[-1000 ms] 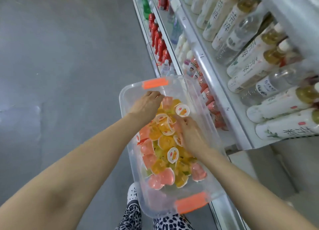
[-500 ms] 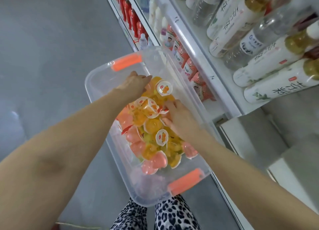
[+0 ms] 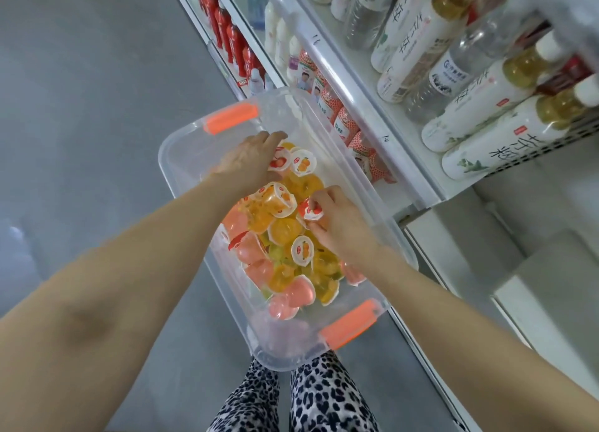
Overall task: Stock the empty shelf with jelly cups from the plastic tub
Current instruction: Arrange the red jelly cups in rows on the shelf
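Right hand [image 3: 337,227]: flat among the cups half a second ago, now pinching a red-lidded cup [image 3: 310,210]. Left hand [image 3: 248,161]: curling onto a far cup [image 3: 279,163]. Plastic tub [image 3: 181,159]: holding orange and pink jelly cups [image 3: 285,234], sitting just beside the shelf rail [image 3: 385,136]. Grey floor [image 3: 97,107]: lying open leftward.

Mostly clear, glossy plastic on my feed.

The tub [image 3: 181,149] looks to me like smooth, slightly hazy transparent plastic, with handles [image 3: 231,119] of opaque orange plastic. The jelly cups [image 3: 285,232] read as thin, glossy clear plastic, and their printed film lids [image 3: 303,164] catch the light. The bottles [image 3: 479,114] are shiny plastic with printed wrap labels. The shelf edge [image 3: 351,89] is smooth and white, though I cannot tell whether it is metal or plastic. The floor [image 3: 97,91] is matt grey, and the trousers [image 3: 327,396] are soft printed cloth.
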